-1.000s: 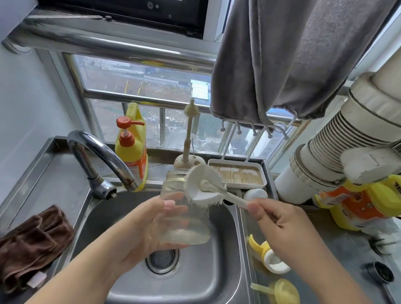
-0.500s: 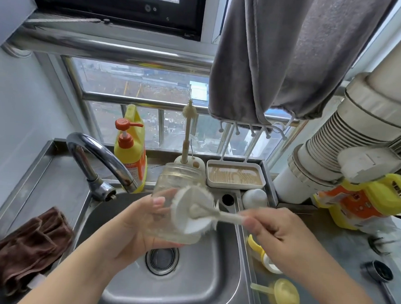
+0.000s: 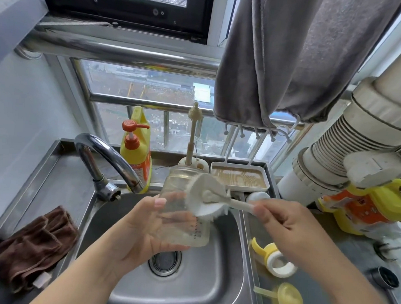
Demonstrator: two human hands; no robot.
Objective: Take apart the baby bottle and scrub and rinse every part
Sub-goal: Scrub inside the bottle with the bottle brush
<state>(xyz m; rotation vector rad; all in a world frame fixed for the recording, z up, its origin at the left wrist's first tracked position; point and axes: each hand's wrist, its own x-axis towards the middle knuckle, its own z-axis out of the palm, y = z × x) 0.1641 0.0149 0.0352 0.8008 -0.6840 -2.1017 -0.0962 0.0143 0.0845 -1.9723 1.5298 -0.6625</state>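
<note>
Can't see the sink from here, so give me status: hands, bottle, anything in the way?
Left hand holds bottle over sink. Right hand grips brush, head against bottle's side. Tap dry. Nothing blocking.

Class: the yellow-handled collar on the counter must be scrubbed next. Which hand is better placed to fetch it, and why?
Right hand: the collar lies on the counter just beneath it, right of the sink. It must first free itself of the brush; the left hand grips the bottle.

Clear glass baby bottle [image 3: 186, 219] with dark scale marks; off-white round bristled brush [image 3: 206, 195] right against it. Yellow plastic collar [image 3: 273, 257] with its white ring below the brush hand; brown folded cloth [image 3: 34, 242] far left.
</note>
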